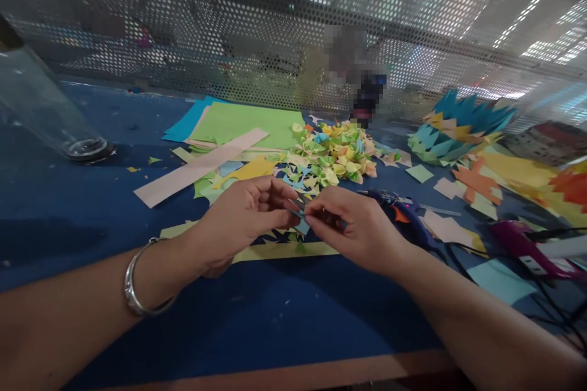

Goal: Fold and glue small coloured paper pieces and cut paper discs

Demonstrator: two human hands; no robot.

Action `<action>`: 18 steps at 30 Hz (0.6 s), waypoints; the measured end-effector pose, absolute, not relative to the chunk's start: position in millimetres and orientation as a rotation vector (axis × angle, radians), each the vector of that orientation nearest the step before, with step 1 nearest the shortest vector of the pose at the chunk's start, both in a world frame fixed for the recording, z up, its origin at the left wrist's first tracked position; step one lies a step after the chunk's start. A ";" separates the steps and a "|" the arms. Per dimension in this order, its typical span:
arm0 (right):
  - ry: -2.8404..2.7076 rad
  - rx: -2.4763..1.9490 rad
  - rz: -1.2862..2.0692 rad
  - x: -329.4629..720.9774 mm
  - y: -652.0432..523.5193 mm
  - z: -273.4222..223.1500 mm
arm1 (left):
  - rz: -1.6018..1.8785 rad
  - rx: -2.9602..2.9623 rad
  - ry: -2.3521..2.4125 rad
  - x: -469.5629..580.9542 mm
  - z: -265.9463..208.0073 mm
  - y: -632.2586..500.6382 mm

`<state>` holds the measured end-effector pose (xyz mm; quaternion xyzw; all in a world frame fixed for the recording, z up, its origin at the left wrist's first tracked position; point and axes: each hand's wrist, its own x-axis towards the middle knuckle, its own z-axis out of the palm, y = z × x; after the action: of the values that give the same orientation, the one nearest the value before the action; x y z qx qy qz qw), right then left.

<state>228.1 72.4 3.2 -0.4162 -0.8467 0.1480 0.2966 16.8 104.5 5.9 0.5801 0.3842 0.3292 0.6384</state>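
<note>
My left hand (247, 217) and my right hand (351, 226) meet fingertip to fingertip over the blue table (298, 317). Pinched between them is a small piece of blue paper (300, 214), mostly covered by my fingers. Just beyond lies a heap of folded paper bits (342, 149) in green, yellow and blue, with flat cut scraps in front of it. A yellow paper strip (275, 250) runs beneath my hands. To the left, a pale pink strip (202, 168) rests across scraps and a stack of green sheets (252, 124).
A clear bottle-like container (46, 104) stands at the left. Right of my hand are a blue glue gun (413, 220), a purple power strip (532, 250) with cables, and a zigzag-edged paper piece (458, 128). Perforated metal panel (192, 30) closes off the back.
</note>
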 end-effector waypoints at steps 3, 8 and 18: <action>-2.259 -1.125 0.414 229.0 70.1 1.8 | 0.769 1.370 0.908 17.6 7.3 104.7; -2.251 -1.116 0.376 229.5 69.6 -0.6 | 0.790 1.485 0.987 20.1 4.4 101.7; -2.162 -1.147 0.370 230.2 68.3 3.5 | 0.830 1.765 0.939 16.5 3.8 103.0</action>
<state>230.2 68.3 3.5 -0.4378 -0.8255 0.1414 0.3271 16.5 103.0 3.8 0.7199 0.3830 0.3388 0.4693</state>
